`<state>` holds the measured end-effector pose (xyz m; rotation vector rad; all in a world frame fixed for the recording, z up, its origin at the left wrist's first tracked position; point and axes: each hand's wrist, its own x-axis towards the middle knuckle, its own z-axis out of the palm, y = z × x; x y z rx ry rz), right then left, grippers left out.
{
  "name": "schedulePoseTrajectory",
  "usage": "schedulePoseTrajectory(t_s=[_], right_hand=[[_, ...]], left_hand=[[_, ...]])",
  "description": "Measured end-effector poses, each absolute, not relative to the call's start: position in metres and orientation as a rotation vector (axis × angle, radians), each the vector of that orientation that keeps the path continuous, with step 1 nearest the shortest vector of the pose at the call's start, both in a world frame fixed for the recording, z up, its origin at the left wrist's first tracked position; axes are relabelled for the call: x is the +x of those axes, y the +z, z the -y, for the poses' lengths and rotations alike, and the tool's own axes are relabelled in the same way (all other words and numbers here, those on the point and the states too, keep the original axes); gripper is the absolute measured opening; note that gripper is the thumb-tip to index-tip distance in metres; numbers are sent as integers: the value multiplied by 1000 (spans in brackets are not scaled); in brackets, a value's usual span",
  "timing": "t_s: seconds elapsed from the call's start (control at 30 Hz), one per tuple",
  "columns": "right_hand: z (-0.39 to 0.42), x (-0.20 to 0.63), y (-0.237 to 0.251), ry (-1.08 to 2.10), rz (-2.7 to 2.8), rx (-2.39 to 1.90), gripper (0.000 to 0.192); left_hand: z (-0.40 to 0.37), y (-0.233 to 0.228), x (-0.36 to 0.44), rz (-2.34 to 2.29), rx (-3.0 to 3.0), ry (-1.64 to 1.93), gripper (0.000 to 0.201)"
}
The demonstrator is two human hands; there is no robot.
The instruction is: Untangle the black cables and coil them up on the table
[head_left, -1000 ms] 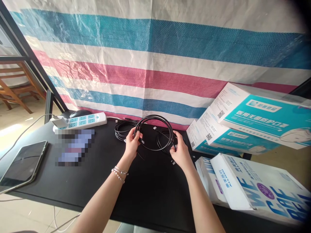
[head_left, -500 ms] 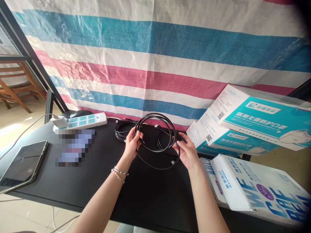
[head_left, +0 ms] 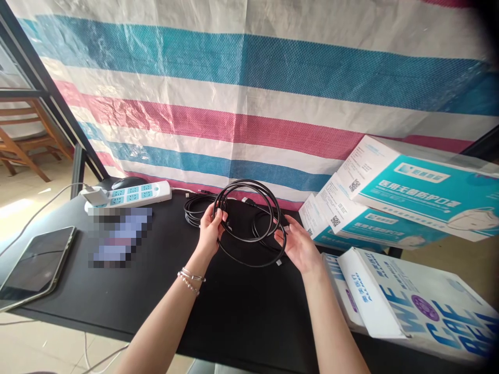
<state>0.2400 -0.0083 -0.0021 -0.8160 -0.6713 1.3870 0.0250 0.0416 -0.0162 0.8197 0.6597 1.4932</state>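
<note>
A black cable is wound into several loops and held upright above the black table. My left hand pinches the coil's left side, and a bracelet shows on that wrist. My right hand has its fingers around the lower right of the loops, palm up. A loose loop hangs down between the two hands, with a small white tag on it. Two more black cable coils lie flat on the table behind the held one.
A white power strip with a plugged charger lies at the table's back left, a black mouse behind it. A tablet rests at the left edge. Stacked teal and white boxes fill the right side. A striped tarp hangs behind.
A loop has dropped down from the coil and hangs lower between my hands. My right hand has opened palm-up under the loops and shifted slightly right.
</note>
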Motion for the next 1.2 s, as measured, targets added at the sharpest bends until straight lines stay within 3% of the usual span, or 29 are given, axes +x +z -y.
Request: schedulePoseTrajectory(t_s=[0.2, 0.67, 0.77, 0.93, 1.2], right_hand=[[8, 238, -2, 1388, 685, -771, 30], [15, 234, 2, 1368, 953, -937, 53], [10, 235, -6, 1186, 1036, -1124, 57], [1, 238, -21, 555, 1304, -1552, 61], [7, 231, -16, -111, 1382, -1547, 37]], left_hand=[[-42, -15, 25, -678, 807, 1496, 34], [-42, -17, 25, -717, 873, 1566, 30], [-42, -17, 25, -730, 887, 1566, 29], [-41, -17, 27, -748, 900, 1562, 29], [-38, -12, 28, -761, 917, 1574, 29]])
